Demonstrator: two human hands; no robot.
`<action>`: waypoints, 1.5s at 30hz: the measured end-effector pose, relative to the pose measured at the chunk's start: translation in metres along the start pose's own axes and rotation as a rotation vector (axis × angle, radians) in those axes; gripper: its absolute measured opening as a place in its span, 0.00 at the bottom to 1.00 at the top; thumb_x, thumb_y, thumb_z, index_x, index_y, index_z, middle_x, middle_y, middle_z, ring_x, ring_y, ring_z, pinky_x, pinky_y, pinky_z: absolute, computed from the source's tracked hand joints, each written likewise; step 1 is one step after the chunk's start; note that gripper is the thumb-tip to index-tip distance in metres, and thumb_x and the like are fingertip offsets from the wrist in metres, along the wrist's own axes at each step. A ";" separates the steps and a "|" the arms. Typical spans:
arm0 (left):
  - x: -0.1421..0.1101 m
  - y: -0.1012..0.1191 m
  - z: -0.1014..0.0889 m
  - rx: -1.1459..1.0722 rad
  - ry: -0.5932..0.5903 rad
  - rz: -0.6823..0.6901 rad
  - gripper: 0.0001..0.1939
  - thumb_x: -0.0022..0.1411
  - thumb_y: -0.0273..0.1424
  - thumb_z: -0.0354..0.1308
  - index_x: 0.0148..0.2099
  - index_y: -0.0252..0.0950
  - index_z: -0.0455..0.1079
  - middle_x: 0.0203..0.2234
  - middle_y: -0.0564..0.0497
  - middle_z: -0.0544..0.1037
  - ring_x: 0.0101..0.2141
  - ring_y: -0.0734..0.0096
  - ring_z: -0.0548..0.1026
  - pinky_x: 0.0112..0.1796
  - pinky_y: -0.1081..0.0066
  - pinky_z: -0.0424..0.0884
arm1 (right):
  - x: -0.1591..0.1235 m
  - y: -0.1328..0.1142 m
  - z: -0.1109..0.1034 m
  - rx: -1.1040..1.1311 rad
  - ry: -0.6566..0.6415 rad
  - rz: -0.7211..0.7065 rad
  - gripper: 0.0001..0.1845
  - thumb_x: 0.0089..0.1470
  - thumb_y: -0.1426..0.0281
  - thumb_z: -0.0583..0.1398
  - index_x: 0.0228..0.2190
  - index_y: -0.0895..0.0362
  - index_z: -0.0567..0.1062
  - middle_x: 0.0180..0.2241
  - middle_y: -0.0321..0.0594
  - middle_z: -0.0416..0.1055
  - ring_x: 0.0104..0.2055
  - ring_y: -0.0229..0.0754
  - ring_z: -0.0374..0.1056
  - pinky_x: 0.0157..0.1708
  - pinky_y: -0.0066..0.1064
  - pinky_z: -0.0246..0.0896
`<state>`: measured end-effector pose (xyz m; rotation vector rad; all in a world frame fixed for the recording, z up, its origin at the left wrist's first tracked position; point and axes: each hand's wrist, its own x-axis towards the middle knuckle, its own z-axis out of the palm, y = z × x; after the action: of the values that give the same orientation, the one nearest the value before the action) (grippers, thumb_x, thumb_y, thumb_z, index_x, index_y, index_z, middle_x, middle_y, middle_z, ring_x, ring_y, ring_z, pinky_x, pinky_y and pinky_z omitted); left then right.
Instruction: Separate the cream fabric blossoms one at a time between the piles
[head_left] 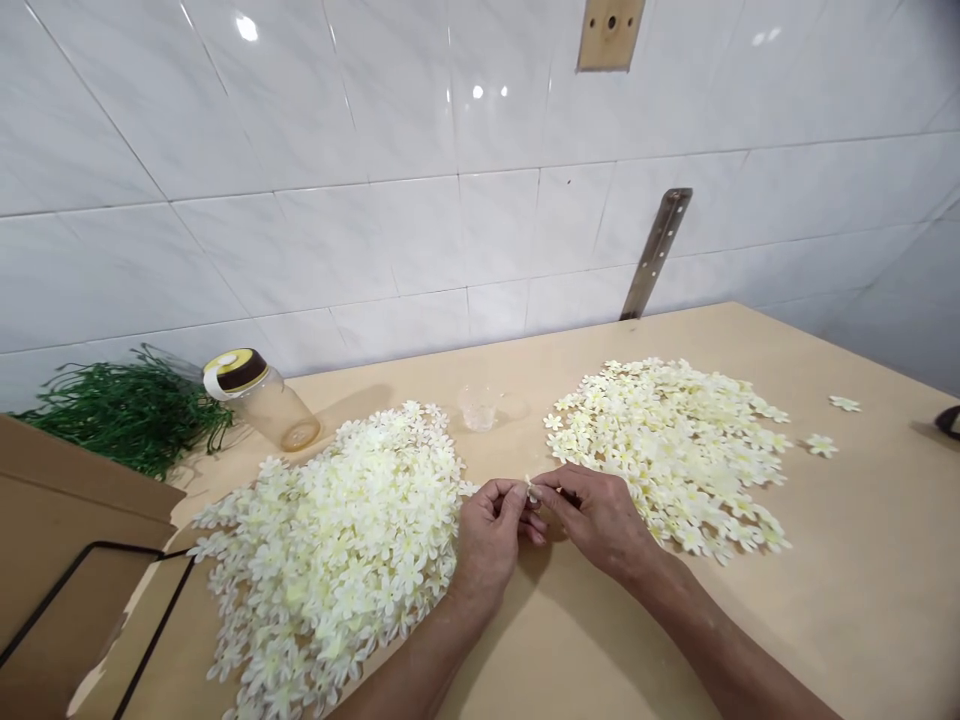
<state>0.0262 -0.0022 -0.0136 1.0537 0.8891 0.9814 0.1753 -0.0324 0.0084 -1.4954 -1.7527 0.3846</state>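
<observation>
My left hand (491, 535) and my right hand (596, 515) meet above the tan table (847, 590), between two heaps of pale cream fabric flowers. Both pinch one small cream flower (532, 490) between their fingertips. The large left heap (337, 545) lies just left of my left hand. The flatter right heap (671, 450) spreads behind and to the right of my right hand.
A small clear cup (480, 408) stands behind the hands. A plastic jar with a dark and yellow lid (259, 398) lies on its side beside green plastic stems (124, 410). A cardboard box (67, 540) with a black cord sits left. Loose flowers (821, 445) lie right. White tiled wall behind.
</observation>
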 end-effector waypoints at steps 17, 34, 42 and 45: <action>-0.003 0.014 0.001 -0.030 -0.039 -0.059 0.17 0.59 0.41 0.60 0.30 0.30 0.71 0.18 0.49 0.75 0.16 0.78 0.70 0.23 0.77 0.67 | -0.001 -0.010 0.003 -0.085 0.045 0.062 0.15 0.61 0.68 0.53 0.27 0.56 0.75 0.23 0.35 0.71 0.24 0.36 0.63 0.26 0.26 0.54; 0.001 0.007 0.000 -0.017 -0.020 -0.034 0.16 0.58 0.41 0.61 0.30 0.31 0.70 0.17 0.50 0.75 0.15 0.77 0.69 0.21 0.76 0.67 | -0.001 -0.010 0.002 -0.067 0.006 0.068 0.15 0.61 0.64 0.54 0.29 0.55 0.78 0.25 0.36 0.75 0.26 0.38 0.68 0.29 0.27 0.59; 0.001 0.011 -0.001 -0.020 -0.026 -0.063 0.16 0.57 0.41 0.61 0.30 0.31 0.70 0.18 0.49 0.76 0.16 0.77 0.70 0.22 0.76 0.67 | -0.002 -0.010 0.001 -0.019 0.001 0.111 0.20 0.63 0.61 0.50 0.27 0.55 0.75 0.22 0.37 0.72 0.24 0.38 0.66 0.25 0.27 0.57; 0.001 0.011 -0.002 -0.028 -0.046 -0.061 0.17 0.57 0.42 0.61 0.32 0.30 0.70 0.20 0.48 0.77 0.16 0.77 0.70 0.23 0.76 0.67 | -0.002 -0.011 0.001 0.017 0.001 0.145 0.20 0.63 0.60 0.50 0.26 0.55 0.73 0.21 0.35 0.70 0.22 0.38 0.64 0.24 0.27 0.57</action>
<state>0.0221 0.0012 -0.0041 1.0160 0.8624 0.9124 0.1668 -0.0364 0.0143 -1.6147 -1.6413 0.4709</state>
